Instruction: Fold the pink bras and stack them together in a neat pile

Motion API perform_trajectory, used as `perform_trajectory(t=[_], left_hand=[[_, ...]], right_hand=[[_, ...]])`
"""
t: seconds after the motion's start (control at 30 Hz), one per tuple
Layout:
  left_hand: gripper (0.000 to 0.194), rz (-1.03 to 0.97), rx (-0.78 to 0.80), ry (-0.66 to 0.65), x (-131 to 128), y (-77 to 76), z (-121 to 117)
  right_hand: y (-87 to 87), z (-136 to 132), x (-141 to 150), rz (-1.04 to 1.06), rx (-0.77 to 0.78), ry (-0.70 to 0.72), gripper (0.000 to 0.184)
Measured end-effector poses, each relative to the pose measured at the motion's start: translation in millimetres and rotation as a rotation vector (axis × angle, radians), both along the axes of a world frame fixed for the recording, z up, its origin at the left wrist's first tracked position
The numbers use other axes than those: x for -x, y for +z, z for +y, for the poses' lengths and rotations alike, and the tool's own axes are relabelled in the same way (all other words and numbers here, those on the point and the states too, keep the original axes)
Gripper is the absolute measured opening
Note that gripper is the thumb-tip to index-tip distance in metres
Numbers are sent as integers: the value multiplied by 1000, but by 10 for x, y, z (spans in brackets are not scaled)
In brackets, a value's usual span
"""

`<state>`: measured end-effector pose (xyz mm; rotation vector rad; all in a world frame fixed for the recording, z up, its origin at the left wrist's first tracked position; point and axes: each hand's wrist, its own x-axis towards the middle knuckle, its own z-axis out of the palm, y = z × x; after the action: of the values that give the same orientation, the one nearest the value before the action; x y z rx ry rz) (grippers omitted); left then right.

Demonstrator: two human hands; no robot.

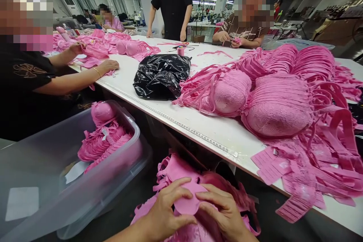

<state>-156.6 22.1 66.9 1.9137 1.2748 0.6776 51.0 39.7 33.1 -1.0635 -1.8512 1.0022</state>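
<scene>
As pink lace bras [279, 106] lie stacked along the right-hand part of a long white worktop [218, 128], a worker's two bare hands handle a smooth, rounded piece of pink fabric [187, 199] below the near edge. The left hand [167, 208], half closed, grips the piece's left side between curled fingers and thumb; the right hand [224, 208], also half closed, has its fingertips and thumb on the right side. Beneath both hands spreads a loose heap of pink fabric and straps [178, 170], apart from the stacked bras. Pink bands with hook-and-eye rows [297, 202] hang over the near edge at right. Just left of the stack sits a crumpled, glossy black plastic bag [161, 77], with a small pink spool of thread [180, 50] behind it, toward the far edge. A white measuring tape [184, 124] runs along the near edge. Below that edge, at left, a translucent plastic bin [96, 193] holds more nested pink bras [104, 138] and a white sheet [76, 171]. A co-worker in black sleeves [42, 79] reaches over pink garments [96, 47] at the worktop's left; a person in a black shirt [172, 0] stands at the far edge, and another in brown patterned clothing [249, 32] handles a small pink item [236, 40] farther right.
</scene>
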Motion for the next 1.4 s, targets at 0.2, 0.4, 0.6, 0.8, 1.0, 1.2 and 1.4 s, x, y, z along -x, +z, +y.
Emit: perform_trajectory(t=[0.2, 0.4, 0.6, 0.8, 1.0, 1.2, 1.4], left_hand=[[20, -72, -72, 72, 63, -52, -65], [24, -141, -70, 136, -42, 15, -48], [3, -245, -27, 269, -121, 65, 27], [29, -347, 469, 259, -136, 194, 120], [18, -613, 656, 294, -158, 202, 129], [18, -746, 715, 236, -121, 122, 102], [13, -339, -37, 31, -40, 56, 52]], right_hand=[[33, -20, 18, 30, 65, 81, 30], [114, 18, 152, 131, 36, -41, 9], [116, -52, 272, 379, 189, -73, 3], [106, -88, 311, 513, 462, -98, 33], [256, -21, 231, 419, 653, 65, 38], [264, 32, 232, 479, 768, 230, 37], [134, -56, 400, 679, 910, 79, 26]])
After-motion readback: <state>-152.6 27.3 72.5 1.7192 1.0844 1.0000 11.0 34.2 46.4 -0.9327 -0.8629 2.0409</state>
